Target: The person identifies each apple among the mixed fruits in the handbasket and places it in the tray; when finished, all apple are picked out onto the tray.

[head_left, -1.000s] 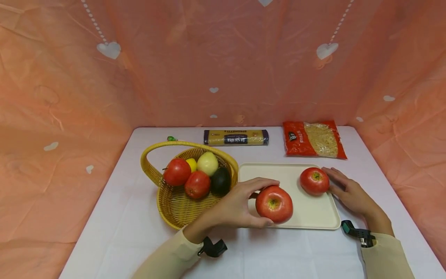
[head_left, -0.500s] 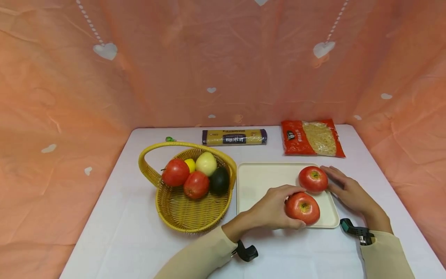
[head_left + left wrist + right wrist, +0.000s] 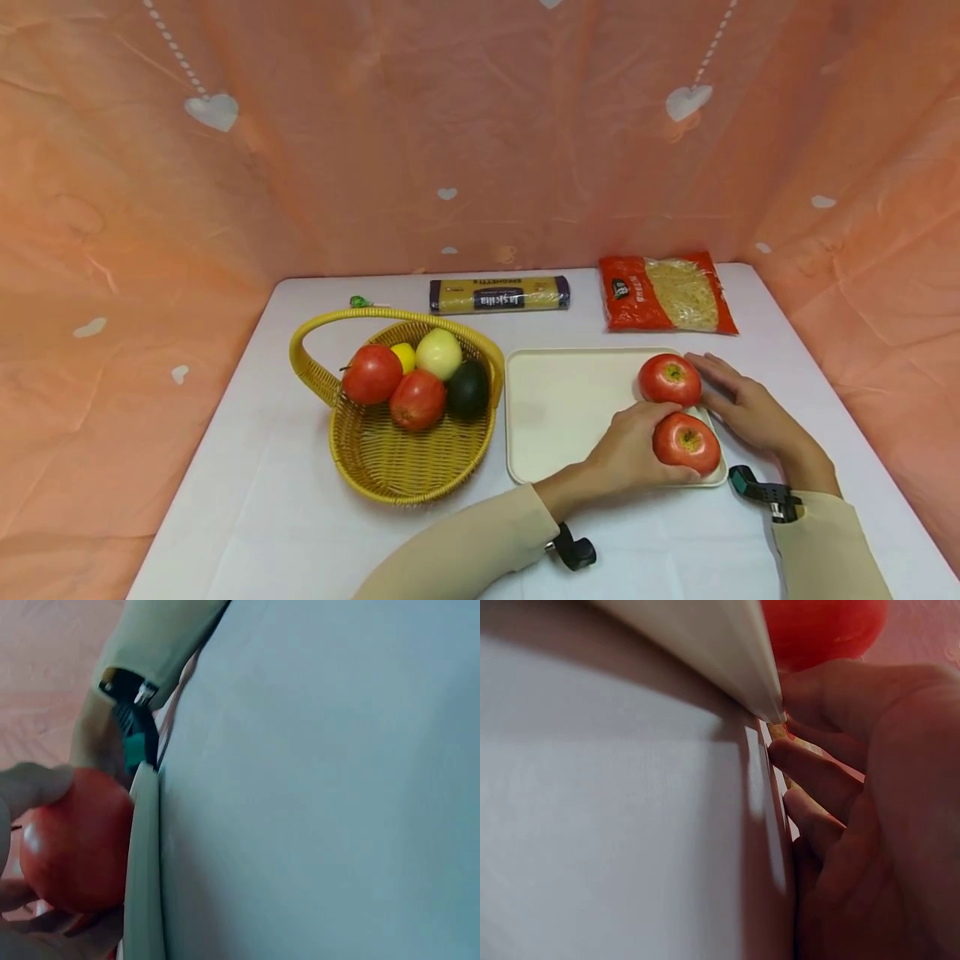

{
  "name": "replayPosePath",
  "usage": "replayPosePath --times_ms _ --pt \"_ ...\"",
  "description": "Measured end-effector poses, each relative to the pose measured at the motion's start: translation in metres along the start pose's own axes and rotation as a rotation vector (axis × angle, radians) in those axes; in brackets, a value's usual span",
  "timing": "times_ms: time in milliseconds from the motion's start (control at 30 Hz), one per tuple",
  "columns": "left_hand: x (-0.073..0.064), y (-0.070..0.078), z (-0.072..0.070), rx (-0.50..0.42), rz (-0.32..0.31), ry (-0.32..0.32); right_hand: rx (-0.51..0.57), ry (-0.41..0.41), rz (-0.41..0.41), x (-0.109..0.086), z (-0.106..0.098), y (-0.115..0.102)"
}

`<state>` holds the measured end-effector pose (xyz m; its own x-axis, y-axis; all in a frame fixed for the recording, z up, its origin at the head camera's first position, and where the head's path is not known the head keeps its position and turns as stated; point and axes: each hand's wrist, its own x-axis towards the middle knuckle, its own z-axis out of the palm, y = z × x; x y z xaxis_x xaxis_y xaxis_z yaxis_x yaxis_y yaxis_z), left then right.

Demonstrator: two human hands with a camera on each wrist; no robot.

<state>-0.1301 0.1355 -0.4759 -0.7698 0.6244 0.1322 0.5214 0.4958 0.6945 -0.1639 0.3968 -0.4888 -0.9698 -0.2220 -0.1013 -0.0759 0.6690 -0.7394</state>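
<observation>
My left hand (image 3: 628,446) grips a red apple (image 3: 687,443) at the near right corner of the cream tray (image 3: 562,400), thumb on the near side and fingers behind. In the left wrist view, the held apple (image 3: 79,840) sits right at the tray's edge (image 3: 142,862). Just behind it on the tray is a second red apple (image 3: 670,380). My right hand (image 3: 753,408) lies beside the tray's right edge, its thumb near the second apple and its fingers loosely extended. In the right wrist view, the thumb (image 3: 825,694) is right at the tray rim.
Left of the tray stands a yellow wicker basket (image 3: 412,467) with a tall handle, holding several fruits and vegetables. At the back lie a spaghetti pack (image 3: 498,295), a red pasta bag (image 3: 667,293) and a small green-topped item (image 3: 360,302).
My left hand has carried the apple rightward over the tray, from its middle to the near right corner, down beside the second apple. My right hand has stayed by the tray's right edge.
</observation>
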Motion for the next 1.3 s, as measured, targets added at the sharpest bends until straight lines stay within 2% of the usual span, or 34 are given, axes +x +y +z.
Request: replayPosePath --times_ms 133,267,433,500,600,667,800,933,1033,1133,1200,1300 --pt "0.004 0.007 0.008 0.043 0.01 0.038 0.01 0.01 -0.034 0.002 -0.001 -0.001" --pt "0.004 0.012 0.011 0.073 -0.014 0.056 0.042 0.017 -0.055 0.005 0.001 0.0" --pt "-0.006 0.012 -0.001 0.102 -0.058 0.014 0.057 0.004 -0.033 0.007 0.003 -0.001" --pt "-0.012 0.009 -0.01 0.09 -0.051 -0.001 0.047 0.002 -0.031 0.007 0.003 -0.002" --pt "-0.022 0.003 -0.026 -0.021 -0.023 -0.021 0.027 0.002 -0.037 0.007 0.003 -0.003" --pt "-0.031 0.0 -0.039 -0.162 -0.003 -0.047 0.013 0.001 -0.037 0.006 0.003 -0.003" --pt "-0.055 -0.006 -0.067 -0.51 -0.02 -0.101 -0.007 -0.007 -0.023 0.004 0.002 0.0" --pt "-0.083 -0.015 -0.096 -0.742 -0.015 -0.12 -0.006 -0.01 -0.011 0.001 0.002 0.001" --pt "-0.104 -0.026 -0.119 -0.804 0.033 -0.118 0.007 -0.013 0.0 -0.001 0.002 0.001" --pt "-0.124 -0.04 -0.143 -0.779 0.101 -0.083 0.013 -0.024 0.012 0.0 0.001 0.0" --pt "-0.137 -0.051 -0.158 -0.738 0.104 -0.045 0.01 -0.032 0.024 0.0 0.001 -0.001" --pt "-0.154 -0.066 -0.18 -0.677 0.047 0.028 0.004 -0.039 0.034 0.001 0.0 -0.001"
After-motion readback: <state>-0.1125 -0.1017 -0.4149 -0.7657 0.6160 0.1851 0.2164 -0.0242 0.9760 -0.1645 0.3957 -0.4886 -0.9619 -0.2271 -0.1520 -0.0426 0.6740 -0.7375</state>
